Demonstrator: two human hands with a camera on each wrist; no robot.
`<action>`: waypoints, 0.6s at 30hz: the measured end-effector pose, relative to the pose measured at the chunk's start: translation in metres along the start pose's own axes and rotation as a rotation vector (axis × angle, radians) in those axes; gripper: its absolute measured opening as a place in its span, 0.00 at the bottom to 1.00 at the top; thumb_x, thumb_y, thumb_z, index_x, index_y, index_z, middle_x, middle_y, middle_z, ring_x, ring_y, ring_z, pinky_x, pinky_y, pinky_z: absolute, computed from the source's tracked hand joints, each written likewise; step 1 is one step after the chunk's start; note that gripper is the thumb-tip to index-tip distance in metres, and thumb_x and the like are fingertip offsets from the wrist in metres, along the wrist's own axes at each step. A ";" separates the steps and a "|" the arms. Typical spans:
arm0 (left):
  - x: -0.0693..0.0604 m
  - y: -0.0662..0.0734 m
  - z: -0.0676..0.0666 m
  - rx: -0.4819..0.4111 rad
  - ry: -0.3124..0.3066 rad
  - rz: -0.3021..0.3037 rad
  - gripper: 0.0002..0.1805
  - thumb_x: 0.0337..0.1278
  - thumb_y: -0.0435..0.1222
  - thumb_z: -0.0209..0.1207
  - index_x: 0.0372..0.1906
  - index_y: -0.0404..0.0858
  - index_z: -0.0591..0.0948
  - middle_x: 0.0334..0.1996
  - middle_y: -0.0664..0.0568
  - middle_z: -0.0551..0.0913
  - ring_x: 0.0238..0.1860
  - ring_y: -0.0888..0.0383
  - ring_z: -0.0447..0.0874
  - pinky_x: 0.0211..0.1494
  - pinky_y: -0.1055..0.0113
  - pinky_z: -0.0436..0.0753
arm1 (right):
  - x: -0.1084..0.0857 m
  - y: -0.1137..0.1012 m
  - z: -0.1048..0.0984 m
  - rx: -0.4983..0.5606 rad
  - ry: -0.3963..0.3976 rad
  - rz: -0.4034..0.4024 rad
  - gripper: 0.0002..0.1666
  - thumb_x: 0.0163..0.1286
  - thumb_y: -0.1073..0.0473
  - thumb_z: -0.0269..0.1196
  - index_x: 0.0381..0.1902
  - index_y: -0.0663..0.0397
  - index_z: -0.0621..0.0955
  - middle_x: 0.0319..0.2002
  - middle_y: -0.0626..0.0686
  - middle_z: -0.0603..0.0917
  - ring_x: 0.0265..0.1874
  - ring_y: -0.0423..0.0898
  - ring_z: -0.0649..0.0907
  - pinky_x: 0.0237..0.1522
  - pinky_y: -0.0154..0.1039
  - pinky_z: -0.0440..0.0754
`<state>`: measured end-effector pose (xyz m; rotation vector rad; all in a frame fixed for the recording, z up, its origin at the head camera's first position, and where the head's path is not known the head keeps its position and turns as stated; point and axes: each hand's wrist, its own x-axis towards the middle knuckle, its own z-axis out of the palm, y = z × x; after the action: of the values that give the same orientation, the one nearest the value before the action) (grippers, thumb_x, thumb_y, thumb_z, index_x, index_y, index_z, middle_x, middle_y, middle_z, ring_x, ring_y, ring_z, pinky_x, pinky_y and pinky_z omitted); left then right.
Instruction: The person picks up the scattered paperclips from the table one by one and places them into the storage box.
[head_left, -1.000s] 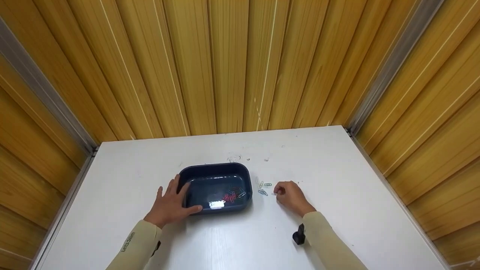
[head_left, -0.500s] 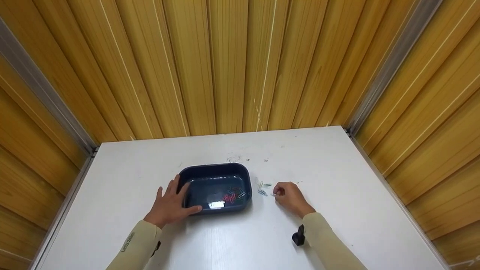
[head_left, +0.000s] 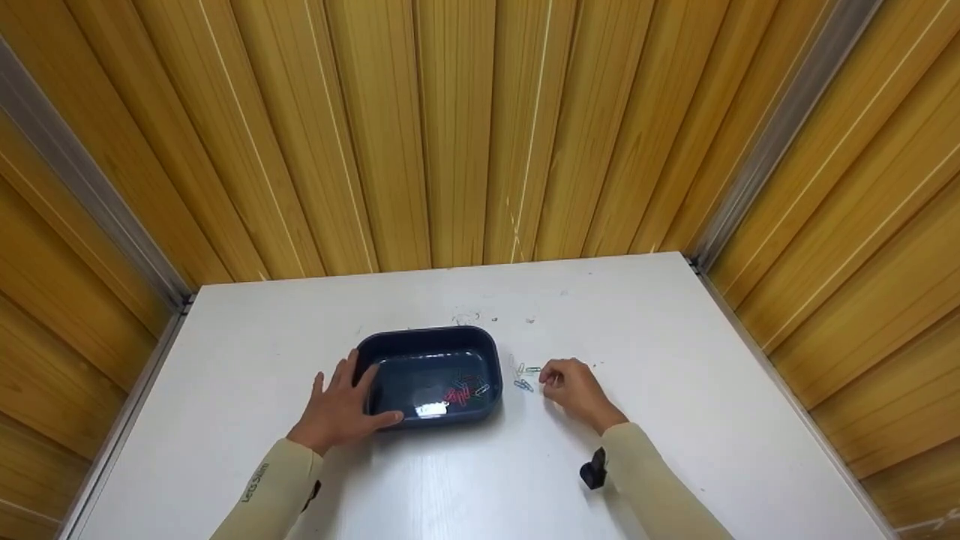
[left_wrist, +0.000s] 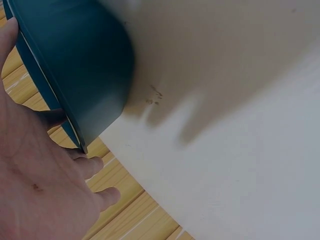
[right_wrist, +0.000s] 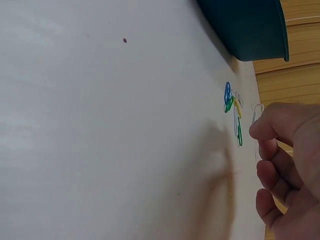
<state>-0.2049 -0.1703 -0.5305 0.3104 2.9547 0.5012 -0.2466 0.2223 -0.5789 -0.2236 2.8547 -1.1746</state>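
A dark blue rectangular tray (head_left: pixel 420 342) stands on the white table, with red, dark and pale paper clips (head_left: pixel 459 395) gathered in its right part. My left hand (head_left: pixel 335 412) rests over the tray's left rim, fingers spread and fairly straight; part of one finger is hidden behind the rim in the left wrist view. Between thumb and forefinger, my right hand (head_left: pixel 576 391) pinches a whitish paper clip (right_wrist: pixel 258 110), seen in the right wrist view. Just left of that hand lies a loose group of blue, green, yellow and pale paper clips (right_wrist: pixel 235 102) on the table.
The white table (head_left: pixel 450 487) ends at yellow wood-patterned walls (head_left: pixel 457 135) behind and at both sides. Small dark marks (head_left: pixel 466 318) dot the surface beyond the tray. A black wrist camera (head_left: pixel 593 471) sits at the right sleeve.
My right hand has shifted slightly left and appears lifted, the pinched paper clip coming with it. The left hand and the tray hold their place.
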 end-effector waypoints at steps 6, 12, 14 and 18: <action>0.000 -0.001 0.001 -0.002 -0.009 -0.002 0.55 0.46 0.69 0.59 0.74 0.40 0.60 0.76 0.35 0.47 0.76 0.35 0.47 0.73 0.32 0.43 | 0.003 -0.006 -0.001 -0.017 0.018 -0.023 0.09 0.55 0.72 0.63 0.28 0.53 0.82 0.28 0.48 0.79 0.34 0.43 0.73 0.40 0.37 0.71; 0.000 -0.001 0.000 -0.001 -0.018 -0.005 0.55 0.46 0.69 0.59 0.74 0.40 0.60 0.76 0.34 0.46 0.76 0.35 0.47 0.73 0.32 0.43 | 0.005 -0.015 -0.003 0.006 0.034 -0.060 0.07 0.55 0.71 0.64 0.28 0.54 0.82 0.27 0.47 0.80 0.34 0.44 0.74 0.42 0.39 0.72; 0.000 -0.001 0.000 -0.002 -0.020 -0.005 0.55 0.46 0.69 0.59 0.74 0.40 0.60 0.76 0.34 0.46 0.76 0.35 0.46 0.73 0.32 0.43 | 0.006 -0.017 -0.004 0.017 0.036 -0.074 0.07 0.55 0.71 0.65 0.29 0.55 0.82 0.28 0.48 0.81 0.34 0.44 0.75 0.42 0.38 0.72; 0.000 0.000 -0.001 0.001 -0.023 -0.007 0.55 0.46 0.70 0.59 0.74 0.40 0.60 0.76 0.35 0.46 0.76 0.35 0.47 0.73 0.32 0.43 | 0.007 -0.022 -0.003 0.015 0.043 -0.096 0.07 0.55 0.71 0.65 0.29 0.54 0.83 0.27 0.46 0.81 0.34 0.45 0.76 0.41 0.37 0.73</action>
<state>-0.2055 -0.1707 -0.5300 0.3038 2.9334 0.4918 -0.2511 0.2082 -0.5608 -0.3425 2.9011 -1.2323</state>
